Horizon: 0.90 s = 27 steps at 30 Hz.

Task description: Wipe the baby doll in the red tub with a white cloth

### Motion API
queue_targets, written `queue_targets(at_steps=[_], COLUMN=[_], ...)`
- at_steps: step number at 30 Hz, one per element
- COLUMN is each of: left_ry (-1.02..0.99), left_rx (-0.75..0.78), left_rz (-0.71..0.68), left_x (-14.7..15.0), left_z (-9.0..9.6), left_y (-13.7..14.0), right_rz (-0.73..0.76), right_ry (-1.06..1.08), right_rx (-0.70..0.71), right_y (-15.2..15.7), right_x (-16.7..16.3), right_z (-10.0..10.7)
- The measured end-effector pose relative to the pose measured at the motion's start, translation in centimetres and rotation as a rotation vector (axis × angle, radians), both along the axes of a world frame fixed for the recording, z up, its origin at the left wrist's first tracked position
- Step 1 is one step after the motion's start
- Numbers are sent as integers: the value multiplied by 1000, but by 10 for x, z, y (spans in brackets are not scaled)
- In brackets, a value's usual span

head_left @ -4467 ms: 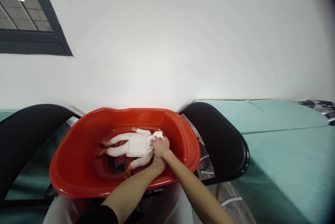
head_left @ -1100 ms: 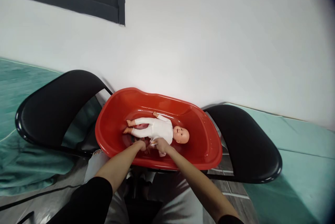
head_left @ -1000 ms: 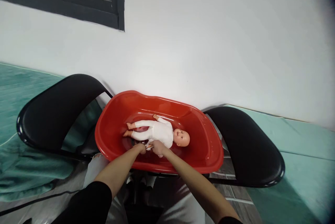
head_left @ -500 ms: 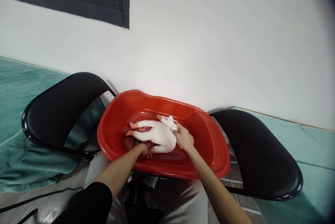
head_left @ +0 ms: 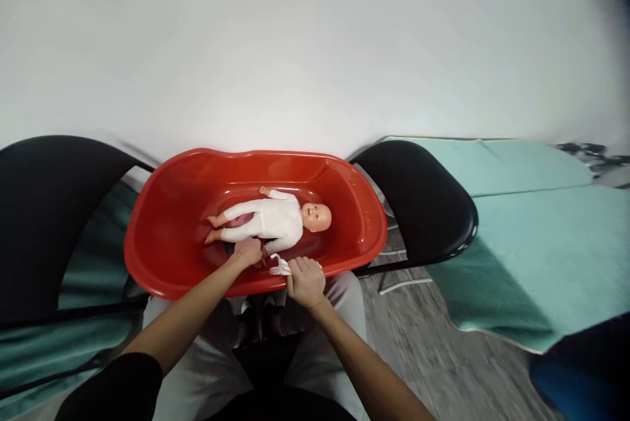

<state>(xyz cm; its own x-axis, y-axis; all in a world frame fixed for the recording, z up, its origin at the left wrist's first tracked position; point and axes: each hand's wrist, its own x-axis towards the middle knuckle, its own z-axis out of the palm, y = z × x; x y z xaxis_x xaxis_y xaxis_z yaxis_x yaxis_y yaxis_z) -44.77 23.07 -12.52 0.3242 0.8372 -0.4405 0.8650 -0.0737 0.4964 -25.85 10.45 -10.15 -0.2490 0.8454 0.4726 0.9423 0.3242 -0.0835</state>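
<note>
The baby doll (head_left: pixel 268 221) in its white suit lies on its back in the red tub (head_left: pixel 167 257), head toward the right end, feet toward the left, on the tub's floor just beyond both hands; the left hand (head_left: pixel 247 252) is curled over the doll's near arm at the tub's inner near wall, seemingly gripping it; the right hand (head_left: pixel 306 280) rests on the tub's near rim, fingers closed on a small white cloth (head_left: pixel 281 267) that sticks out toward the left hand; the two hands sit close together; bare red floor lies open left of the doll's feet and beyond its head; the tub holds only the doll; a black chair (head_left: pixel 418 211) stands right of the right hand, with a teal covered bed (head_left: pixel 531 237) further right
</note>
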Motion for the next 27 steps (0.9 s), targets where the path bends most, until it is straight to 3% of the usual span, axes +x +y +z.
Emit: queue_targets(at_steps=[5,10,13,18,23,27], left_ry=[137,336,366,218,229,271], left_rx=[362,366,368,441,505,531], left_rz=[-271,-398,-399,-314,-324,-287], left_x=[30,39,42,50,54,60], left_z=[19,-9,-32,-55,-65,-60], left_y=[-5,6,11,18,29,39], right_rz=[9,8,10,21,2,-5], right_ry=[33,70,77,74,74,92], right_rx=[67,67,74,-3,7,80], right_y=[0,0,0,-2,-3,-2], right_x=[-2,-3,-4,-2,-2,-2], right_z=[3,4,3,-3,-4,-2])
